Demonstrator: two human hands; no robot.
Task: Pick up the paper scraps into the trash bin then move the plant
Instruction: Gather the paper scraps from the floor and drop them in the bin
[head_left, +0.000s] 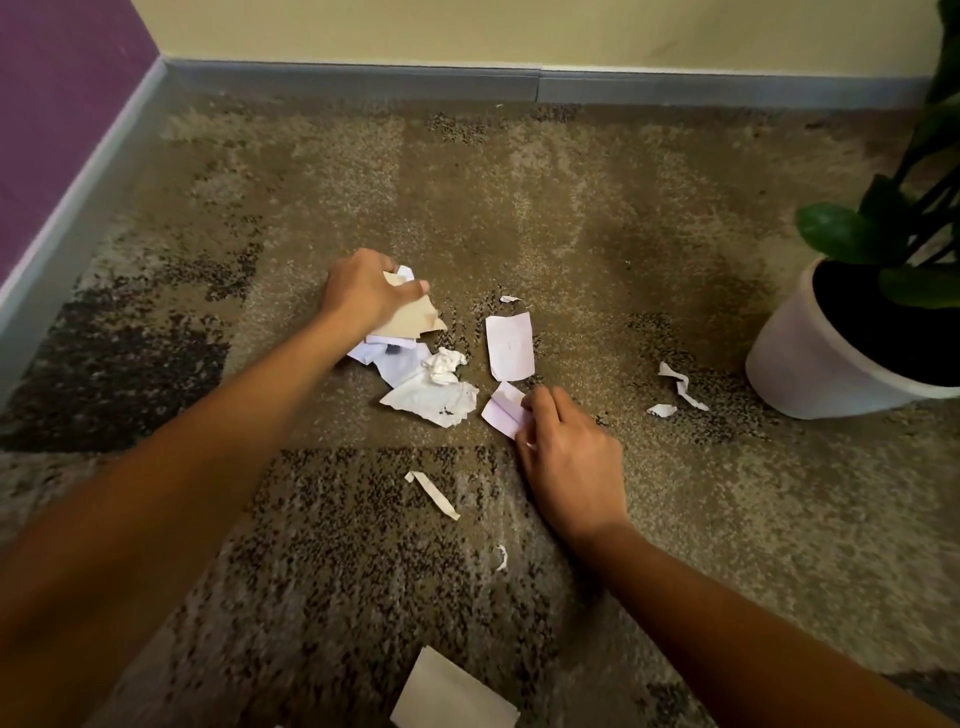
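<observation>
Scraps (431, 387) litter the carpet (597, 218) left of the pot (810, 358); we see our left hand (363, 293) clutching several, right hand (571, 460) pinching one.

Both forearms are bare from the near edge of the view up to the wrists, with no sleeve showing on either. The left hand (363, 291) and the right hand (571, 457) are bare too, without gloves. The fingernails that show are short and plain.
</observation>
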